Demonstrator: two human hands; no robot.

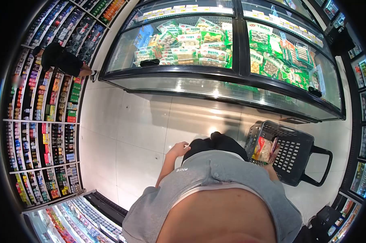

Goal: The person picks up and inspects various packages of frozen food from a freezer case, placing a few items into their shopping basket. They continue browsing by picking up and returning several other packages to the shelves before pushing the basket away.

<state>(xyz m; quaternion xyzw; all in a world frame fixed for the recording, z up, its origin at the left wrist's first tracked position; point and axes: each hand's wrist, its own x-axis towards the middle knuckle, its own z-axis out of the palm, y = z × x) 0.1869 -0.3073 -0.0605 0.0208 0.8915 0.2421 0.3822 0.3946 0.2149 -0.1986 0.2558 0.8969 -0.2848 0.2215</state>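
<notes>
My left hand (179,149) hangs beside my dark trousers (215,142), with its fingers loosely extended and nothing in them. On the other side, my right hand (274,155) reaches to a dark grey shopping basket (288,156) with a slotted side and a black handle (328,162). A packaged food item (264,149) in clear, red and yellow wrapping lies in the basket, just left of that hand. The right fingers are small and partly hidden, so whether they grip the basket or the package does not show.
Ahead stands a glass-topped freezer (171,75) filled with green and white bags (191,40). Stocked shelves (41,97) line the left, where a person in dark clothes (61,60) bends beside them. A chilled display (81,214) sits at lower left. Pale tiles (138,121) cover the floor.
</notes>
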